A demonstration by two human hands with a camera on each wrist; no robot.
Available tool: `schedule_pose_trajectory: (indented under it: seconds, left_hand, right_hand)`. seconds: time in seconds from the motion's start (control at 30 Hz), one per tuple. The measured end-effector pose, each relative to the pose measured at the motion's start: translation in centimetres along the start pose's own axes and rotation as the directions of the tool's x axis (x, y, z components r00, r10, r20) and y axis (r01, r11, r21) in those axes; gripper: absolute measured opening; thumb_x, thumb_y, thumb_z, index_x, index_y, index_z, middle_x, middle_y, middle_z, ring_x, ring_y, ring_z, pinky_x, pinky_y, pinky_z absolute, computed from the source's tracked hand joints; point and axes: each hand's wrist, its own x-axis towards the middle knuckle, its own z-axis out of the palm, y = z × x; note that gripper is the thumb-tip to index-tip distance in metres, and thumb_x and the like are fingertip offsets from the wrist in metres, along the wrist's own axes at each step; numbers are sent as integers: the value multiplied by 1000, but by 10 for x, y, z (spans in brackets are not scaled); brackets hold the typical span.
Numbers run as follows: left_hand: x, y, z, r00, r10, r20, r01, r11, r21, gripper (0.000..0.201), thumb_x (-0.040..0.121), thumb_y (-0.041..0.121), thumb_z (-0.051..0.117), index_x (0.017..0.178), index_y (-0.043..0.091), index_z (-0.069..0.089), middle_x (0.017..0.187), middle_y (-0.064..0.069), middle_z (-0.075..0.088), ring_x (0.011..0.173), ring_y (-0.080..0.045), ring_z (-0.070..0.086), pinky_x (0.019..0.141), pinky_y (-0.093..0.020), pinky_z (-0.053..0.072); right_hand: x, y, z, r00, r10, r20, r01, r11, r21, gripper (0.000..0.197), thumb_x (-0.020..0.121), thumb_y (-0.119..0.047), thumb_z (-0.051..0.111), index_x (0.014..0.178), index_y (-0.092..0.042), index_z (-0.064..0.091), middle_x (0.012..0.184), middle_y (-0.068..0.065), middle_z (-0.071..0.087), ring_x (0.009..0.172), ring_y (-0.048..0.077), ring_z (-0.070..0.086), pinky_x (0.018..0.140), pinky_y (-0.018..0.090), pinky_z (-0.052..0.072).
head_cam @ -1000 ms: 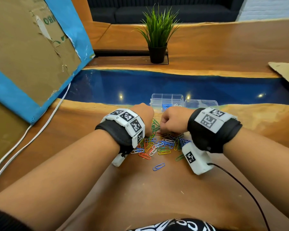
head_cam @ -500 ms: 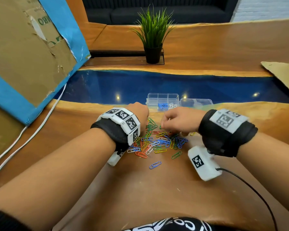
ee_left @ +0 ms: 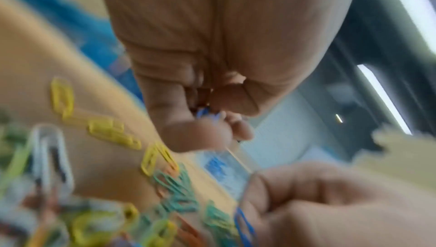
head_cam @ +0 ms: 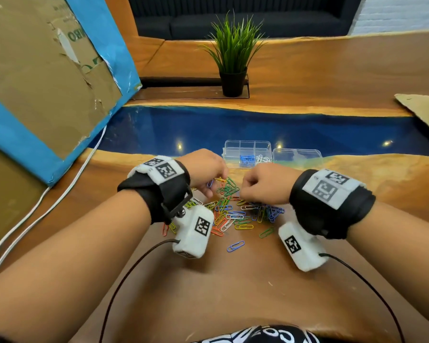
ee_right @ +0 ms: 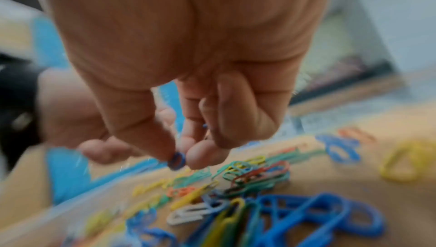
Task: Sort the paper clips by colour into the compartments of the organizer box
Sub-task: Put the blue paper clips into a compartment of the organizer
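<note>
Paper clips (head_cam: 235, 214) lay heaped just short of the organizer box (head_cam: 247, 154), and both the left hand (head_cam: 203, 169) and the right hand (head_cam: 265, 184), equally near it, each pinched a blue clip (ee_right: 176, 161).

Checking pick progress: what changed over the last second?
Both hands rose slightly off the clip pile. The right hand now pinches a blue paper clip; the left hand holds blue clips. The organizer box and the lone blue clip are unmoved.
</note>
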Motion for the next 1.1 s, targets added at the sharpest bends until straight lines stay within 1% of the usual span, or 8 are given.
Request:
schedule_pose_trajectory:
  seconds: [0.13, 0.2, 0.3, 0.43, 0.53, 0.67, 0.87, 1.1]
  left_hand:
    - [-1, 2, 6, 993, -42, 111, 50, 996, -76, 24, 84, 2, 38, 62, 11, 45, 57, -2, 32, 35, -9, 25, 38, -11, 22]
    - [1, 1, 8, 995, 11, 97, -36, 965, 261, 17, 84, 17, 54, 66, 18, 54, 59, 1, 41, 46, -13, 35, 45, -18, 28]
    - [2, -1, 12, 983, 144, 114, -184, 740, 648, 11, 75, 33, 72, 84, 26, 70, 60, 12, 50, 57, -3, 45, 52, -20, 34]
    - [2, -3, 16, 976, 188, 112, -207, 628, 750, 23, 71, 35, 78, 88, 22, 73, 61, 12, 52, 57, -4, 47, 49, -19, 33]
    - [0, 0, 18, 970, 214, 116, -221, 576, 787, 22, 71, 34, 78, 89, 22, 74, 75, 7, 66, 66, -10, 54, 55, -20, 38]
    - [-3, 0, 19, 961, 255, 112, -233, 516, 824, 10, 78, 28, 70, 86, 23, 74, 90, 1, 70, 79, -18, 60, 64, -26, 45]
    - [-5, -4, 18, 953, 276, 127, -254, 496, 831, 11, 80, 27, 66, 86, 20, 71, 81, 2, 66, 72, -14, 54, 50, -22, 37]
    - [1, -8, 13, 961, 275, 31, -223, 705, 673, 11, 75, 24, 62, 65, 23, 58, 59, 10, 51, 60, -9, 48, 52, -22, 38]
  right_hand:
    - [1, 10, -6, 987, 43, 155, -146, 652, 744, 26, 86, -3, 36, 64, -9, 49, 62, 8, 51, 47, 13, 33, 38, 17, 27]
    - [0, 16, -9, 982, 9, 191, -176, 434, 883, 26, 81, -1, 28, 66, -9, 47, 61, 9, 50, 46, 13, 35, 35, 15, 27]
    - [-2, 19, -12, 972, -51, 227, -198, 334, 922, 24, 78, -5, 28, 70, -11, 49, 59, 8, 50, 45, 15, 39, 34, 15, 28]
    - [1, 12, -3, 980, -32, 198, -139, 609, 781, 37, 88, -17, 50, 51, -17, 48, 47, -3, 41, 41, 11, 32, 39, 17, 23]
    - [-1, 0, 5, 996, -53, 69, 38, 978, 204, 18, 80, -26, 69, 63, -22, 63, 56, -8, 51, 55, 11, 47, 48, 20, 36]
    - [-2, -13, 16, 990, -136, -32, 122, 954, -273, 16, 83, -20, 63, 93, -14, 74, 87, 2, 68, 85, 21, 61, 60, 20, 42]
    - [2, -15, 14, 990, -134, -38, 111, 925, -363, 23, 86, -26, 60, 100, -11, 70, 101, 7, 69, 93, 24, 64, 70, 26, 45]
    - [-4, -18, 15, 993, -122, 8, 112, 882, -458, 32, 85, -32, 55, 60, -14, 48, 62, 2, 45, 73, 25, 52, 49, 23, 35]
